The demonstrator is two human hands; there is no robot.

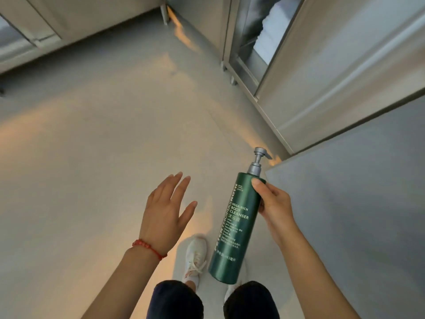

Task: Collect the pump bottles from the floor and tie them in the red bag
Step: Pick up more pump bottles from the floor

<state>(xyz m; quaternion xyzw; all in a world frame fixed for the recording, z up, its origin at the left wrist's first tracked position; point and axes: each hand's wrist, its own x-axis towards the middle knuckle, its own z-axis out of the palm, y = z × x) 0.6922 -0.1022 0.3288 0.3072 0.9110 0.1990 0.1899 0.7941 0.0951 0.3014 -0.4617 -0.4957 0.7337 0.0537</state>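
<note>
Head view, looking down at a pale grey floor (96, 139). The right hand (274, 207) grips a tall dark green pump bottle (234, 229) by its upper body, thumb across the shoulder and fingers curled behind it; the bottle is held clear of the floor, tilted with its silver pump head (259, 157) pointing up and away and its base toward the person's legs. White lettering on the bottle reads "MEGA-RICH BODY CLEANSER". The left hand (166, 210) is held out flat beside the bottle, fingers straight and slightly spread, holding nothing and well apart from the bottle; a red bead bracelet (149, 248) circles its wrist. Below the bottle, a white laced shoe (195, 256) stands on the floor, with dark trouser legs (177, 300) at the lower edge. Steel cabinets (322, 72) line the right side, and a grey surface (368, 203) fills the lower right.
</note>
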